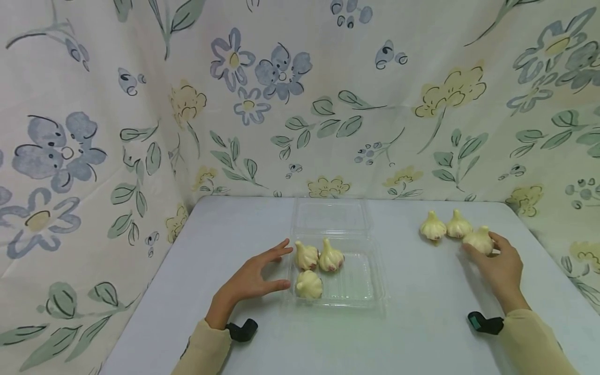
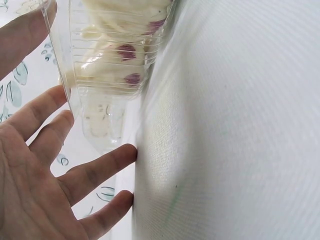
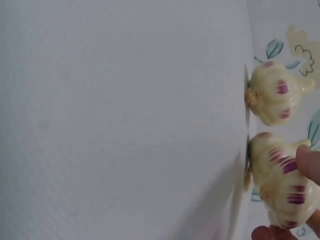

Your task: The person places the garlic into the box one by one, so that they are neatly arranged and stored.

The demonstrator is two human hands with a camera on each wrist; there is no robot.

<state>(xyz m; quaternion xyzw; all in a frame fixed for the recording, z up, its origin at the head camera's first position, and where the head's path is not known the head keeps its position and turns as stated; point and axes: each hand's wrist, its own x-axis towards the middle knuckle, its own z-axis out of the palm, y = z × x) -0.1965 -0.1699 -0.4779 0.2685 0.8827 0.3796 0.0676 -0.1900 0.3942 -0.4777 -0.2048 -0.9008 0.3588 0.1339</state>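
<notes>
My right hand pinches a garlic bulb between thumb and fingers at the table's right. Two more garlic bulbs stand just left of it; in the right wrist view the held bulb overlaps one of them. My left hand is spread at the left side of a clear plastic container, its fingertips right at the rim. Three garlic bulbs sit in the container's left half. In the left wrist view the left fingers are straight and apart, two of them reaching down to the tabletop.
The container's clear lid is folded back behind it. A white table carries everything, with a floral curtain hanging at its back and sides. A small black device is worn on each wrist.
</notes>
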